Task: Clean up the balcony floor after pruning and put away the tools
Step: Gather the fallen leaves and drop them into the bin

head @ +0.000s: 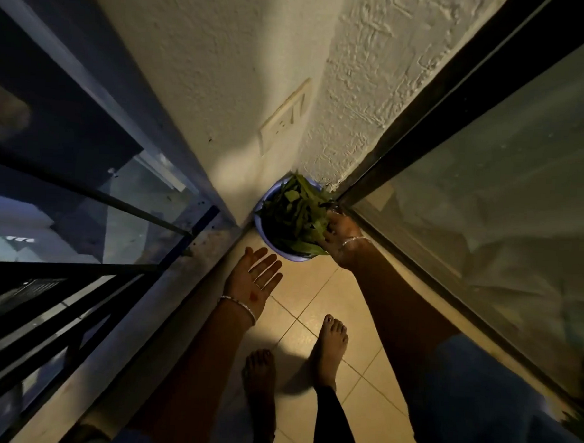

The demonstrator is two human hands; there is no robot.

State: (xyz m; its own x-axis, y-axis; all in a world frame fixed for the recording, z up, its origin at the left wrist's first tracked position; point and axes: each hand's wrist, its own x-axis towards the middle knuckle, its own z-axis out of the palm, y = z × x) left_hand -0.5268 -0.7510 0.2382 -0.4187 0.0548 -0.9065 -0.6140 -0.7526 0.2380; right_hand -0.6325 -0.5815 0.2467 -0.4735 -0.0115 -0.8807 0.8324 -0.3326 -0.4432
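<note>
Cuttings (294, 214): green leaves heaped in a round blue tub (262, 205), which stands on the floor in the far corner; the pile rises above the rim.

Nearest: two bare feet on the tan tiled floor (314, 289), the left foot (260, 370) behind the right foot (330, 343), toes toward the corner.

Left hand (254, 280): palm up above the floor, just short of the tub and not touching it. Its fingers (270, 270) are straight and slightly spread, holding nothing. There is a red mark on the palm, and a thin beaded bracelet (240, 306) at the wrist.

Right hand (342, 237): back of the hand upward, reaching over the right side of the tub and in contact with the cuttings. The fingertips are sunk among the leaves, so I cannot tell whether they are clamped on any or only pressing. A bracelet sits on this wrist too.

Tub: set tight where two rough plastered walls (207, 67) meet. A pale switch plate (283, 117) is on the wall above it.

Sides: glass railing (117, 197) with dark bars to the left; a dark-framed glass door (487, 163) to the right, its track running to the corner beside the tub.

Lighting is dim and yellow.
</note>
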